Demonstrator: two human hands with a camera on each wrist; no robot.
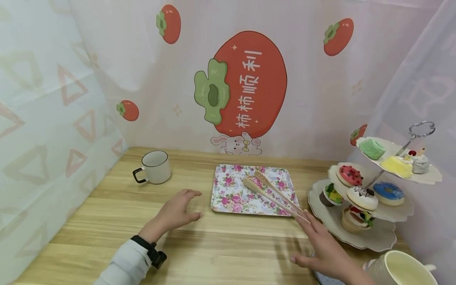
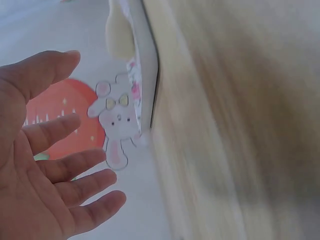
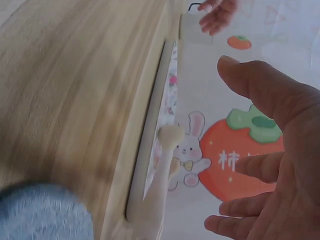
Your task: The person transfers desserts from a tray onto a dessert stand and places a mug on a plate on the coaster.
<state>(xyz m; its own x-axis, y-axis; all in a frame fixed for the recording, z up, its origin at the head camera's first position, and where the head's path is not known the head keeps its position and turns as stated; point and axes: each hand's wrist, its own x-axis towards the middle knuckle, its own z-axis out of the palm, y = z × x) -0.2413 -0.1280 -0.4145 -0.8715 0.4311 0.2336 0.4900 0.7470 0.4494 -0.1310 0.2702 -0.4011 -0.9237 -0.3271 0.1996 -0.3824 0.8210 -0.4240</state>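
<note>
A floral tray (image 1: pixel 228 186) lies on the wooden table, and light wooden tongs (image 1: pixel 265 194) rest across it, their handle ends reaching over the near right edge. My right hand (image 1: pixel 322 245) is open above the table, its fingertips overlapping those handle ends in the head view. In the right wrist view, its fingers are spread and hold nothing, with the tongs (image 3: pixel 160 185) off to one side. My left hand (image 1: pixel 176 211) hovers left of the tray, palm inward, fingers loosely bent and empty. Behind it stands a white mug (image 1: pixel 158 170) with a dark rim and a black handle.
At the right rises a three-tier stand (image 1: pixel 388 237) bearing several donuts and small cakes. A cup (image 1: pixel 384 269) of pale liquid stands at the lower right corner, near a grey-blue fuzzy item (image 3: pixel 47 215). Printed curtains (image 1: pixel 303 130) hang behind and along both sides.
</note>
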